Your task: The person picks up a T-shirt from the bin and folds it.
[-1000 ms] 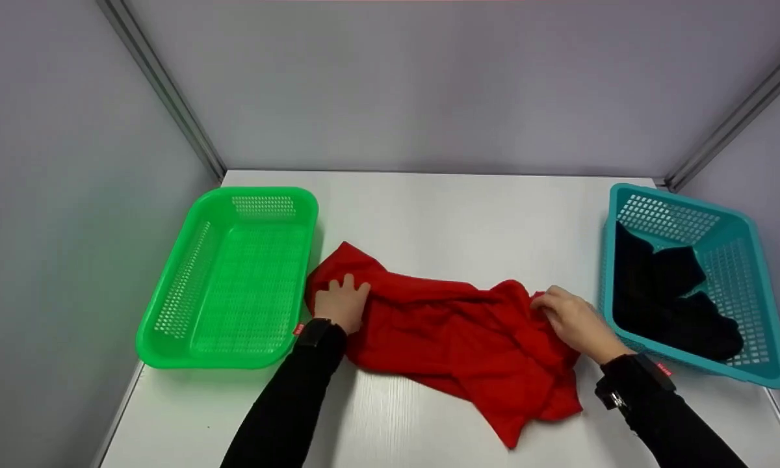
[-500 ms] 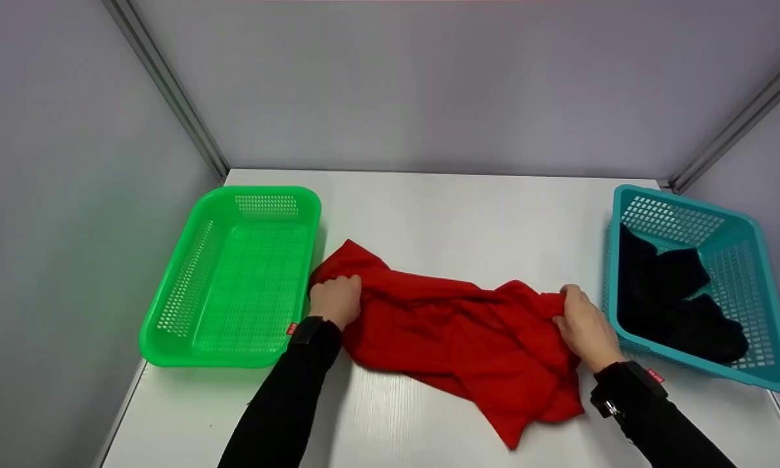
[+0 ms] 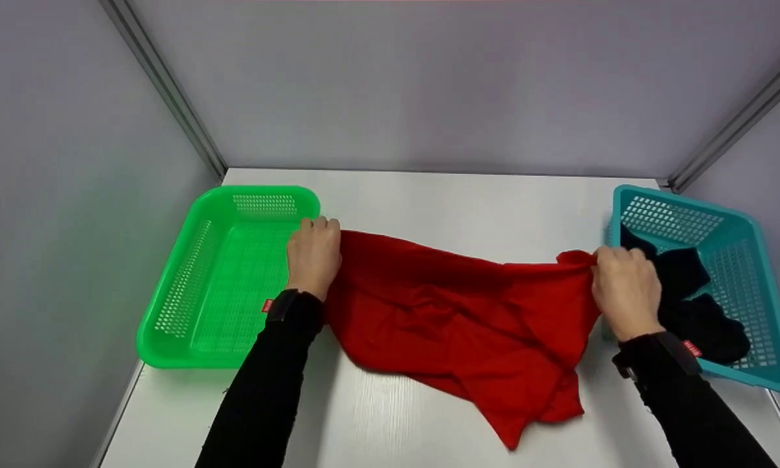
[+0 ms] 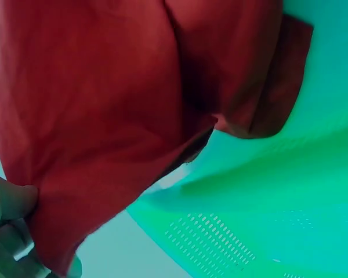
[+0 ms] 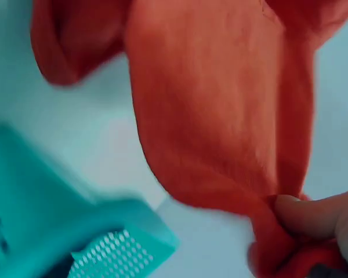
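Note:
A red cloth garment (image 3: 455, 312) spans the middle of the white table, its far edge raised and drawn fairly straight between both hands. My left hand (image 3: 314, 253) grips its far left corner, over the right rim of the green basket. In the left wrist view the thumb (image 4: 17, 200) pinches the fabric and the cloth hangs in folds. At the far right corner my right hand (image 3: 626, 289) holds a bunched bit of the cloth, beside the teal basket. The right wrist view shows the thumb (image 5: 310, 215) pressed on that bunch. The near part drapes down, ending in a pointed corner.
The green basket (image 3: 169, 273) stands at the left with nothing in it. At the right, a teal basket (image 3: 770, 312) contains black cloth items (image 3: 705, 328). Grey panels (image 3: 442, 84) close off the back and sides of the table (image 3: 390, 416).
Both hands have taken hold of the red garment's far corners, moved apart and away from the body, and lifted its far edge. The wrinkled cloth is now stretched wider.

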Demonstrator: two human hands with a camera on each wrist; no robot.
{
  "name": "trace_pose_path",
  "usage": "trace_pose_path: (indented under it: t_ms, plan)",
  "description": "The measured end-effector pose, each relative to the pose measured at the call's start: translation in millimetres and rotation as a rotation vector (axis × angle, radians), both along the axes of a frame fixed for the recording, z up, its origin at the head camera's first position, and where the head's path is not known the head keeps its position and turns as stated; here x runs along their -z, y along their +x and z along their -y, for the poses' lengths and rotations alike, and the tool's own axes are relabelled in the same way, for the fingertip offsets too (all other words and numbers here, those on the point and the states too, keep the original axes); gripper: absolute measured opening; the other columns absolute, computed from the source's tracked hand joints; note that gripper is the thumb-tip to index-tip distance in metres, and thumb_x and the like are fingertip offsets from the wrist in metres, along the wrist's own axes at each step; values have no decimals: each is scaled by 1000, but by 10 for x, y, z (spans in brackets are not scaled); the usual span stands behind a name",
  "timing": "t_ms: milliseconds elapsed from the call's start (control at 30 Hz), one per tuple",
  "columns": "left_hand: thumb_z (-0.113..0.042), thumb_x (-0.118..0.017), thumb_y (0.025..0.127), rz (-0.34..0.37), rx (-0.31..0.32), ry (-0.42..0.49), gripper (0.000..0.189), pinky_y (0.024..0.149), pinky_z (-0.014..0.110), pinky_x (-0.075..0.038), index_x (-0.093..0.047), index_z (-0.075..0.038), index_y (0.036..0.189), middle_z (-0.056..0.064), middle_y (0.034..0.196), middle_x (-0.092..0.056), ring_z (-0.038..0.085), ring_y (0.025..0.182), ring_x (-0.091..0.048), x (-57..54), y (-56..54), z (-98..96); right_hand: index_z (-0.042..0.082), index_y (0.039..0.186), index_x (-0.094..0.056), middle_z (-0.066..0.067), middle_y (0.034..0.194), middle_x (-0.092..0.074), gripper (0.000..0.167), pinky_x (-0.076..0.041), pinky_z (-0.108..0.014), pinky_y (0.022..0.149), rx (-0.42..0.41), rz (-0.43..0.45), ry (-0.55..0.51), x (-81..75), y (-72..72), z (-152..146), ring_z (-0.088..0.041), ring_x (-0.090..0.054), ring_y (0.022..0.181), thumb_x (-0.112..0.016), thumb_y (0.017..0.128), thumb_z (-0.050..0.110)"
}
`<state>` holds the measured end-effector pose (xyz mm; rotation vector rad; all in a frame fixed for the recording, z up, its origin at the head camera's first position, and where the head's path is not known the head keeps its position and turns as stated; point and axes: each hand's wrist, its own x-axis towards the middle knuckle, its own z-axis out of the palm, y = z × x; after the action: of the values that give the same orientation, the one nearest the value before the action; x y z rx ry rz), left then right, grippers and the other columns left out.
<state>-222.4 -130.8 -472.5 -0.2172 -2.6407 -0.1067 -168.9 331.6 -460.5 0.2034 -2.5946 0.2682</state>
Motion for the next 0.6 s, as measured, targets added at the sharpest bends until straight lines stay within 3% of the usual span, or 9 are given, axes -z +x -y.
trace_pose_path:
  t_ms: [100,200,267,333,400,467,500,600]
  plan:
    - [6,-66,86,-45,-16,-2,9,63,44,-50,-66,2,79,20,89,-61,39,84,-59,-78,-48,22,-11,96,-70,-30,87,-54,8,-40,-58,65,33,-76,22,-135,-117,-75,-50,-48,80,-67,94,-4]
    - [8,-63,87,-69,-41,32,15,59,46,-49,-63,0,74,21,79,-61,41,75,-60,-162,-95,18,-5,103,-76,-32,91,-63,17,-44,-54,63,90,-20,-80,-305,-226,-111,-51,-54,80,-64,100,5]
    - [6,-61,89,-28,-70,108,16,57,48,-50,-62,-1,75,21,72,-63,43,69,-64,-226,-121,1,-3,117,-75,-27,87,-71,24,-53,-44,62,104,141,-315,-439,-290,-130,-40,-66,73,-63,103,13]
    - [1,-58,94,54,-105,215,13,55,52,-53,-65,-2,82,22,72,-68,44,67,-67,-291,-145,-21,-4,129,-68,-20,82,-74,33,-59,-34,59,101,293,-663,-567,-345,-143,-27,-72,65,-61,105,18]
    - [-5,-55,99,156,-151,351,15,59,56,-55,-69,-2,93,23,83,-73,45,74,-70,-350,-176,-39,-5,137,-59,-12,78,-75,37,-60,-24,64,70,379,-1036,-677,-398,-153,-17,-73,63,-58,107,18]
    - [-11,-53,104,245,-193,473,19,65,57,-57,-70,-4,106,22,96,-75,44,83,-72,-398,-216,-37,-2,134,-53,-9,76,-75,32,-62,-30,69,19,395,-1338,-770,-434,-129,-18,-76,68,-55,107,13]
    - [-13,-52,105,277,-212,521,22,67,56,-57,-71,-5,112,21,101,-75,42,84,-72,-416,-237,-35,-1,129,-52,-9,79,-76,26,-62,-30,72,-16,371,-1429,-807,-453,-107,-19,-77,72,-55,106,11]
    - [-16,-50,107,324,-240,624,25,71,52,-57,-69,-6,120,17,104,-76,37,85,-72,-458,-304,-34,0,116,-51,-10,90,-78,13,-61,-29,82,-103,257,-1583,-875,-576,-51,-19,-78,84,-55,105,6]
